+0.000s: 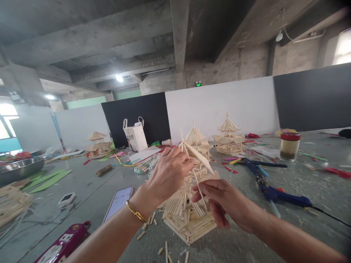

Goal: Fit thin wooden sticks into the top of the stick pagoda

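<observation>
A model pavilion built of thin wooden sticks stands in front of me on the table. At its top, my left hand is closed around the upper part of the roof; its fingertips are partly hidden. My right hand is lower and to the right, pinching a thin wooden stick between thumb and fingers. That stick slants upward, its upper end close to the left hand's fingers. Rows of sticks form the lower roof beneath both hands. Short stick pieces lie near the base.
Finished stick pavilions stand at the back. A blue glue gun with its cord and pliers lie right, near a red-lidded jar. To the left are a phone, a purple power strip and a metal bowl.
</observation>
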`<state>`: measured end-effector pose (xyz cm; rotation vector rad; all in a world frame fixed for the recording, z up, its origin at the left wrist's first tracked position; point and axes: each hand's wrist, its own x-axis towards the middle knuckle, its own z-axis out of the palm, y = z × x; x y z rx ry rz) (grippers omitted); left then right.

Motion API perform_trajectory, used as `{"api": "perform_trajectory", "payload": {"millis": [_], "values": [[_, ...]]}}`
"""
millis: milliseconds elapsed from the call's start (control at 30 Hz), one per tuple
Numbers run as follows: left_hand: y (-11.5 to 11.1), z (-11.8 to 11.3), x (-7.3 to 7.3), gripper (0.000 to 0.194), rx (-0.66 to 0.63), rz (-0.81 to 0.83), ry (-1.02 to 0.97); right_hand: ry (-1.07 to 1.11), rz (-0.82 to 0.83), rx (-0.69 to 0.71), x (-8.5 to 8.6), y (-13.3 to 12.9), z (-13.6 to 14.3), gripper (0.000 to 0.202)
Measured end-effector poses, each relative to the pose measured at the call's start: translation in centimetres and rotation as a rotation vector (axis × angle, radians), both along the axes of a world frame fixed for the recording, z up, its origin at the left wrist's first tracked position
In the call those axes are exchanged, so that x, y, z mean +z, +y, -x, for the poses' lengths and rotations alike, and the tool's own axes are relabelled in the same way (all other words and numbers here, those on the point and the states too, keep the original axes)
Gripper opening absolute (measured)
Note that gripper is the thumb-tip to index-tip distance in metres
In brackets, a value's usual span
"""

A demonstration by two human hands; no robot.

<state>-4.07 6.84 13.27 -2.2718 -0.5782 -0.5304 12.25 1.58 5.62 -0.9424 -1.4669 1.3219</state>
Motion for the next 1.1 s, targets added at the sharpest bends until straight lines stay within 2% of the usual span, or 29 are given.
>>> {"api": "perform_trajectory", "payload": {"millis": [400, 1100], "values": [[-0.02, -0.10, 0.18, 0.012, 0.006, -0.006, 0.011, 0.129, -0.015, 0.027, -0.39, 0.41, -0.14, 0.036], [-0.08, -0.28, 0.21, 0.012, 0.020, -0.018, 0.020, 0.143, 0.008, 0.057, -0.14, 0.23, 0.27, 0.027]]}}
